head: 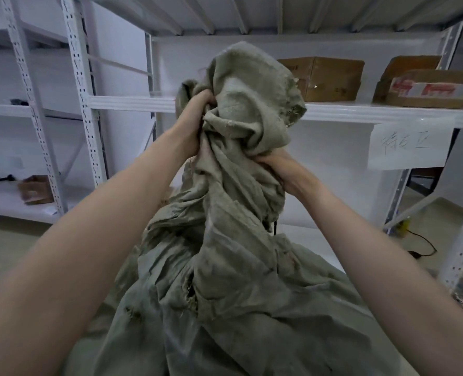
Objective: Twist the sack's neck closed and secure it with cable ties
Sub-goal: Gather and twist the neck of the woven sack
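Note:
A large grey-green woven sack [238, 294] stands in front of me, its cloth torn in places. Its neck [233, 169] is gathered and twisted into a rope-like column, with the loose top flopping over above. My left hand [195, 118] grips the neck high on its left side. Lower on the right side, my right hand [281, 169] clenches the bunched cloth. A thin dark strand [274, 226] hangs from the neck below my right hand; I cannot tell whether it is a cable tie.
White metal shelving [132, 103] stands close behind the sack and to the left. Cardboard boxes [330, 78] sit on the shelf at right, above a paper label [409, 143]. A small box [35, 188] lies on a low left shelf. A black cable [422, 245] runs on the floor.

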